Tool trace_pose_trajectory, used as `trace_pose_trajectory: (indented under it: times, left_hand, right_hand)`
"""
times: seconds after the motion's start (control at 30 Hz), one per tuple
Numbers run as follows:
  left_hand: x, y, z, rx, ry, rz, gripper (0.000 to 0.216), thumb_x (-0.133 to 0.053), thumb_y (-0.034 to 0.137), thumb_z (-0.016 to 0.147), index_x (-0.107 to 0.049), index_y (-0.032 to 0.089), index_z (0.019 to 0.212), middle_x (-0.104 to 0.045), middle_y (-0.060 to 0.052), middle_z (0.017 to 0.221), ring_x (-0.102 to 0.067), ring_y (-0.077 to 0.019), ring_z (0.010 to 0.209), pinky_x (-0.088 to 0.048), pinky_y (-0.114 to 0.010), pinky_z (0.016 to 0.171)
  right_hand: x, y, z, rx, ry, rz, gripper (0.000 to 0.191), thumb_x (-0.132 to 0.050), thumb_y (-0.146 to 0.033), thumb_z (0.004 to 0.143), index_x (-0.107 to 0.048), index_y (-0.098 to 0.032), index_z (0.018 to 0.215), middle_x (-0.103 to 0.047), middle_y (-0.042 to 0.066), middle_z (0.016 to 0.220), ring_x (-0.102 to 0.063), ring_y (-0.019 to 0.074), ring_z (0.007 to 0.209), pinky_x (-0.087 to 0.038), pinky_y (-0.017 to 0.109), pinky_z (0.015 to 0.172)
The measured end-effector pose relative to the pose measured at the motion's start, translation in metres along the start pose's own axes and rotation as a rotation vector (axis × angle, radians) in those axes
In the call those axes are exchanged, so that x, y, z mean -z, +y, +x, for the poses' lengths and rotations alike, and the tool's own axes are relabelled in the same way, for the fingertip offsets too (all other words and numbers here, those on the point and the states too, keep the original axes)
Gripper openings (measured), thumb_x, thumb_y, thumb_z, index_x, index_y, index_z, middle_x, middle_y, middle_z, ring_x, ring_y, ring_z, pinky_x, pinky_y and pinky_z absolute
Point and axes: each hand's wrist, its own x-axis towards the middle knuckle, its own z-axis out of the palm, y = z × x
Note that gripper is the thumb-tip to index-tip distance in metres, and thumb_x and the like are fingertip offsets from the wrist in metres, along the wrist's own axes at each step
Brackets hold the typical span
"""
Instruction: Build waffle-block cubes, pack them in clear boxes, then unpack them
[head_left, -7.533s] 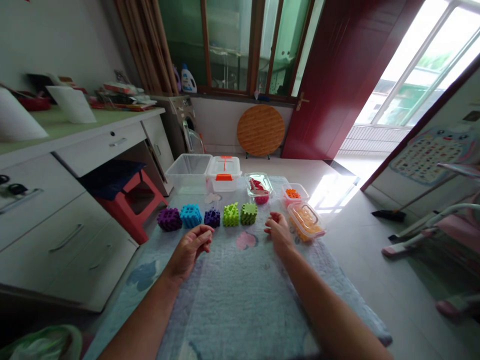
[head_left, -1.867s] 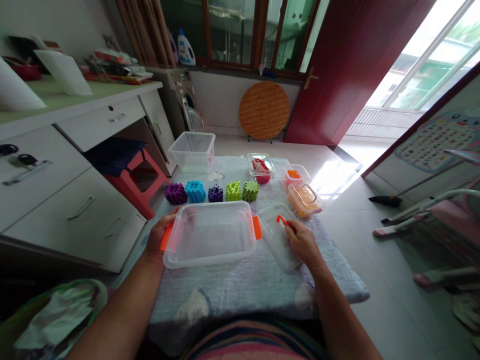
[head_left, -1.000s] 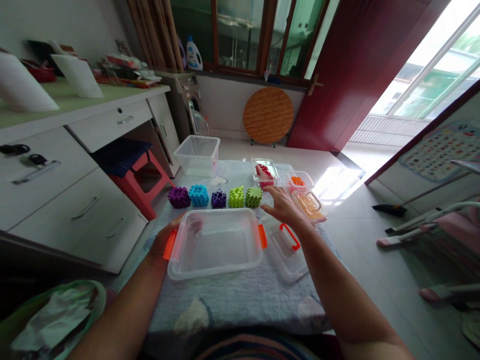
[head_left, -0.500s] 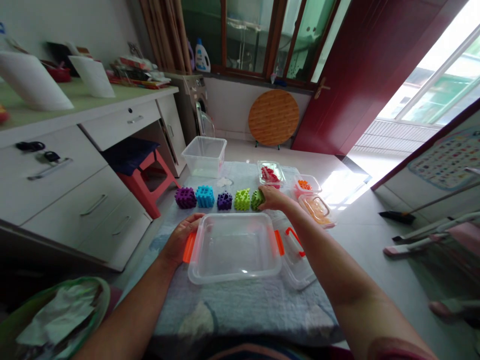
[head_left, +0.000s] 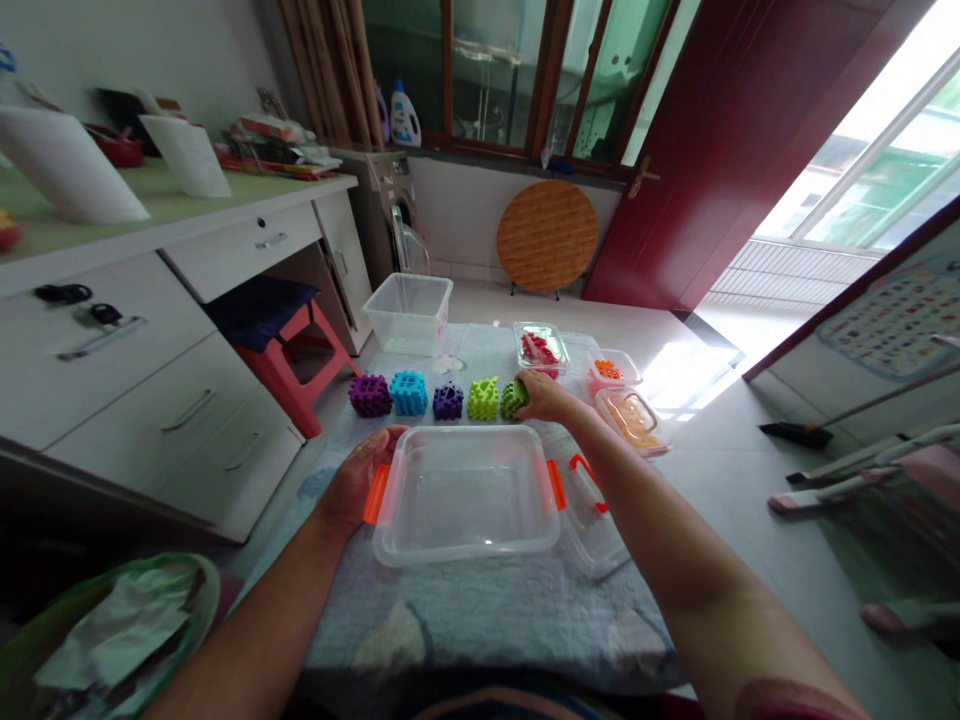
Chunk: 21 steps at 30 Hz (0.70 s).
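Note:
My left hand [head_left: 355, 482] grips the left side of a clear plastic box [head_left: 465, 550], by its orange latch [head_left: 377, 494]. The box stands open with nothing inside. Beyond it, my right hand [head_left: 543, 395] has its fingers closed round a dark green block cube [head_left: 512, 402] at the right end of a row. To the left in that row are a lime green cube [head_left: 484, 399], a dark purple cube [head_left: 448, 402], a blue cube [head_left: 409, 394] and a purple cube [head_left: 370, 396]. Under my right forearm lies a clear lid [head_left: 596, 545] with an orange handle.
A larger clear bin [head_left: 409, 315] stands at the table's far left. Far right are a container with red pieces [head_left: 538, 350], a tub with orange pieces [head_left: 609, 370] and a lidded container [head_left: 634, 420]. A pink stool [head_left: 292, 370] is beside the table on the left.

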Motion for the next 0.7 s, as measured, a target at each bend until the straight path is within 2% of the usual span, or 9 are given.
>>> trace_pose_trajectory:
  times: [0.1,0.23,0.37,0.5,0.57,0.6,0.7]
  left_hand:
    - [0.0,0.002,0.003,-0.09,0.038,0.007,0.033,-0.069,0.044,0.076,-0.072,0.016,0.091,-0.075,-0.008,0.089,-0.07,-0.024,0.085,-0.055,-0.037,0.08]
    - [0.009,0.006,0.011,-0.237,0.167,-0.019,0.03,-0.067,0.042,0.077,-0.072,0.015,0.088,-0.074,-0.008,0.096,-0.066,-0.0218,0.097,-0.051,-0.034,0.088]
    - [0.017,0.006,0.014,-0.255,0.198,-0.001,0.029,-0.065,0.042,0.079,-0.073,0.017,0.089,-0.074,-0.008,0.099,-0.065,-0.0227,0.101,-0.051,-0.035,0.087]
    - [0.016,0.007,0.011,-0.253,0.164,0.08,0.024,-0.071,0.037,0.075,-0.074,0.018,0.089,-0.074,-0.007,0.103,-0.064,-0.0219,0.101,-0.051,-0.031,0.083]
    - [0.012,0.008,0.007,-0.211,0.139,0.111,0.022,-0.074,0.034,0.071,-0.074,0.018,0.085,-0.074,-0.006,0.097,-0.066,-0.0209,0.093,-0.051,-0.03,0.079]
    - [0.01,0.01,0.005,-0.18,0.124,0.124,0.021,-0.076,0.034,0.069,-0.074,0.018,0.083,-0.075,-0.006,0.092,-0.066,-0.0205,0.087,-0.052,-0.03,0.076]
    - [0.003,0.013,0.0,-0.112,0.098,0.167,0.022,-0.078,0.034,0.064,-0.075,0.017,0.078,-0.074,-0.005,0.079,-0.065,-0.0188,0.072,-0.051,-0.028,0.066]
  right_hand:
    - [0.001,-0.001,-0.001,0.003,0.022,0.012,0.054,-0.077,-0.026,0.065,-0.056,-0.012,0.113,-0.064,0.014,0.114,-0.06,0.0254,0.104,-0.045,0.03,0.083]
    - [0.0,-0.004,-0.001,0.013,0.04,0.031,0.048,-0.076,-0.023,0.064,-0.058,-0.013,0.108,-0.065,0.012,0.108,-0.06,0.0243,0.1,-0.045,0.029,0.082]
    - [0.009,-0.007,-0.007,0.013,0.076,0.047,0.045,-0.074,-0.022,0.065,-0.059,-0.013,0.107,-0.065,0.012,0.106,-0.059,0.0244,0.098,-0.044,0.031,0.083]
    - [0.039,-0.02,-0.027,0.02,0.186,0.132,0.046,-0.072,-0.022,0.067,-0.059,-0.011,0.109,-0.064,0.012,0.107,-0.058,0.0234,0.097,-0.043,0.033,0.086]
    - [0.059,-0.035,-0.043,0.043,0.223,0.206,0.049,-0.073,-0.024,0.067,-0.058,-0.012,0.113,-0.063,0.011,0.109,-0.058,0.0223,0.096,-0.043,0.033,0.085]
    - [0.068,-0.044,-0.052,0.062,0.216,0.247,0.05,-0.072,-0.025,0.068,-0.058,-0.013,0.114,-0.064,0.01,0.106,-0.058,0.0214,0.094,-0.043,0.032,0.084]
    - [0.089,-0.075,-0.078,0.173,0.08,0.348,0.052,-0.073,-0.025,0.068,-0.058,-0.015,0.116,-0.065,0.007,0.102,-0.058,0.0191,0.089,-0.043,0.03,0.08]
